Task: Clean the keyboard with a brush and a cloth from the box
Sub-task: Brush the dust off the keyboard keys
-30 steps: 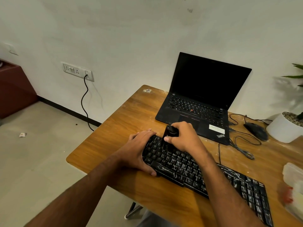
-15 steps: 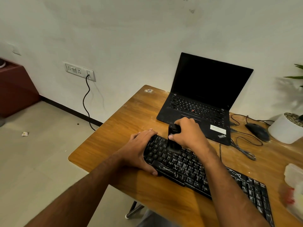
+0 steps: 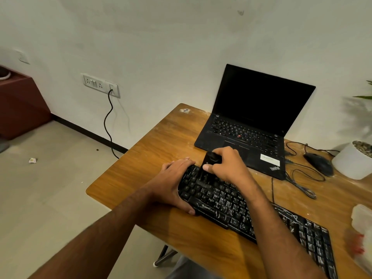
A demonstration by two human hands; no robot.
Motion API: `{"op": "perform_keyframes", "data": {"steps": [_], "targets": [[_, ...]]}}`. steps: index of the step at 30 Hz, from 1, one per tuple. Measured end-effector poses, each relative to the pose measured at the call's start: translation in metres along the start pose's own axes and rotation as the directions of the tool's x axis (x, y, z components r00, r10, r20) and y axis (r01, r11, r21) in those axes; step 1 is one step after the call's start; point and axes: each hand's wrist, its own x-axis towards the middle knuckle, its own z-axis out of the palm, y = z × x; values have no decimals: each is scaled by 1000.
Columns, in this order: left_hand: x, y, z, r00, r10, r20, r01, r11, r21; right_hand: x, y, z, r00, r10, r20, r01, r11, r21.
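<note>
Right hand (image 3: 227, 168) clamped round one black brush (image 3: 210, 161), bristles down on the one keyboard (image 3: 237, 206) at its left end. Left hand (image 3: 173, 182) beside it grips that end. Brushing looks under way; white dust shows rightward. One box (image 3: 362, 220) further right; cloth apparently unused.

the black keyboard (image 3: 251, 210) lies flat and slantwise along the table's near edge, white dust on its right keys. the black brush (image 3: 208, 168) stands upright on its upper-left keys. the translucent box (image 3: 362, 220) sits at the right edge.
</note>
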Motion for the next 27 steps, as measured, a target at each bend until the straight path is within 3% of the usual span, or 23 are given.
{"op": "perform_keyframes", "data": {"steps": [4, 7, 11, 17, 21, 27], "targets": [[1, 0, 0, 1000, -2, 1, 2, 1000, -3, -2, 2, -3, 994, 32, 104, -22, 995, -96], [1, 0, 0, 1000, -4, 6, 4, 1000, -6, 3, 2, -12, 996, 61, 62, -51, 987, -155], [1, 0, 0, 1000, -2, 2, 2, 1000, -2, -2, 0, -3, 1000, 14, 16, -13, 998, -57], [1, 0, 0, 1000, -13, 10, 13, 1000, 3, -4, 4, -16, 995, 72, 63, -63, 989, -135], [2, -1, 0, 1000, -17, 9, 17, 1000, 13, -6, -5, -6, 999, 20, 43, -20, 1000, 0], [2, -1, 0, 1000, -17, 6, 17, 1000, 4, -5, 2, -10, 982, 109, 155, -89, 988, -129]]}}
